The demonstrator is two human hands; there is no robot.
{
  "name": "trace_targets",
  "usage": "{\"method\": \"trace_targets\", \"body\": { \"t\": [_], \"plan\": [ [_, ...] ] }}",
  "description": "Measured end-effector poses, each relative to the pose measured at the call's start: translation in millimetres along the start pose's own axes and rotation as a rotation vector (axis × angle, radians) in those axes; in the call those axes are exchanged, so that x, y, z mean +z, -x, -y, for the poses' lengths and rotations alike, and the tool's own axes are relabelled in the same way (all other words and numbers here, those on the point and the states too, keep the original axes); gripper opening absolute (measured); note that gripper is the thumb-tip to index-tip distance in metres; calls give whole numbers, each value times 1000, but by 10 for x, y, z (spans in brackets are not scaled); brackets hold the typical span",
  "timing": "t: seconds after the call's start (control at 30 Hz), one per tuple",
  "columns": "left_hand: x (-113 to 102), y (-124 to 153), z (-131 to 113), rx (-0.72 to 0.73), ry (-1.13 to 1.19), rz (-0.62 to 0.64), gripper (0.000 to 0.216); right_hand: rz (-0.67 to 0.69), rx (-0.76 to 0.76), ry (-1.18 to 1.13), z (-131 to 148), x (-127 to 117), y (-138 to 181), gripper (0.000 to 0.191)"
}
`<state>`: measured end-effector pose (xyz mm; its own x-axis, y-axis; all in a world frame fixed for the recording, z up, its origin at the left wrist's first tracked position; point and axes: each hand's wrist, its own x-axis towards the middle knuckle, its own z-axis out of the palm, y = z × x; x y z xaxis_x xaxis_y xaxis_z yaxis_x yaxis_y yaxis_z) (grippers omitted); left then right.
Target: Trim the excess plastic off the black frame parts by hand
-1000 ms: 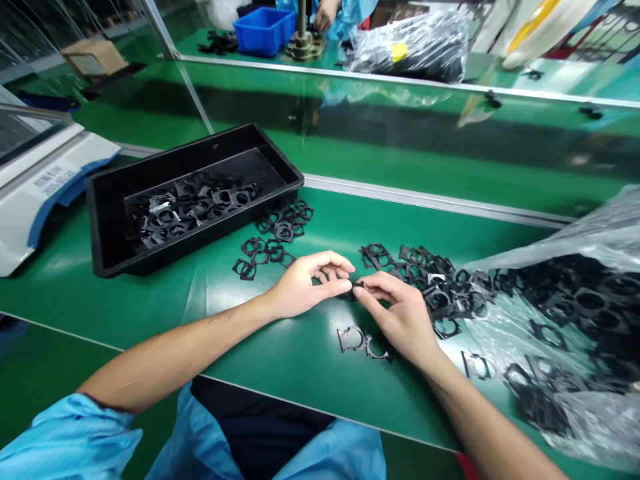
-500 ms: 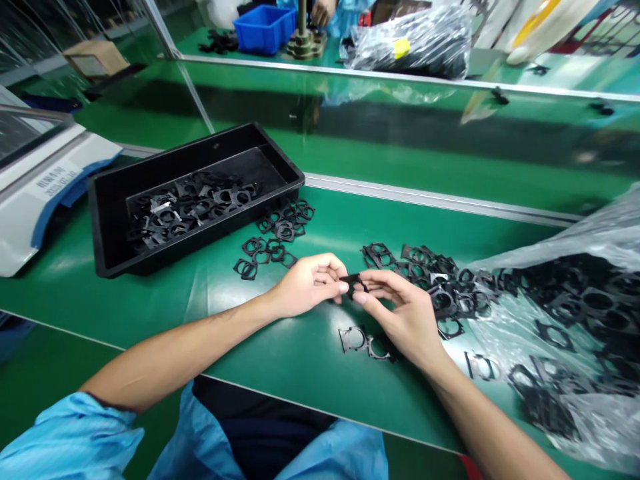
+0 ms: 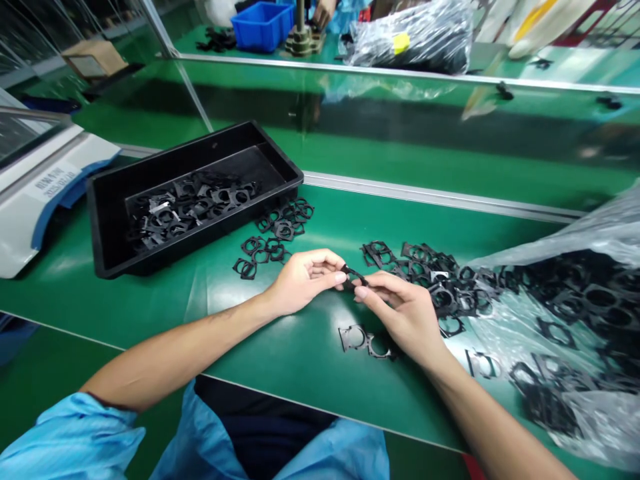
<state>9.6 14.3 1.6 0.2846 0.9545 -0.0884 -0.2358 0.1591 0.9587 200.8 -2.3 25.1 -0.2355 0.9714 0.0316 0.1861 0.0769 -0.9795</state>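
Observation:
My left hand (image 3: 306, 280) and my right hand (image 3: 404, 312) meet over the green table (image 3: 300, 360), both pinching one small black plastic ring part (image 3: 353, 275) between their fingertips. Just below the hands a joined pair of the same parts (image 3: 364, 341) lies flat on the table. A loose heap of black parts (image 3: 430, 280) spreads to the right of my right hand. Another small cluster (image 3: 275, 237) lies to the upper left of my left hand.
A black tray (image 3: 110, 193) holding several parts stands at the left. A clear plastic bag (image 3: 575, 313) full of parts lies at the right. A white machine (image 3: 35, 193) sits far left. Behind a glass screen, another person's hand, a blue bin (image 3: 263, 27) and a bag.
The two hands have lifted the part slightly and turned it between the fingertips. The left fingers have curled in closer. Everything else on the table stays put.

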Motion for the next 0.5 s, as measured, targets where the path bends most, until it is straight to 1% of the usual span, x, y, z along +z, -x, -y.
{"method": "trace_targets", "body": {
  "t": [0.1,0.23,0.4,0.5],
  "plan": [
    [-4,-2,-12,-29,15,11,36,-11,38,-55,16,-10,-13,34],
    [-7,7,-55,-70,51,59,37,-26,68,-88,37,-29,-16,33],
    [-16,12,-90,-89,65,66,38,49,169,-223,10,-40,-19,32],
    [-20,11,-84,-103,56,52,37,104,209,-243,13,-49,-21,32]
  ]
}}
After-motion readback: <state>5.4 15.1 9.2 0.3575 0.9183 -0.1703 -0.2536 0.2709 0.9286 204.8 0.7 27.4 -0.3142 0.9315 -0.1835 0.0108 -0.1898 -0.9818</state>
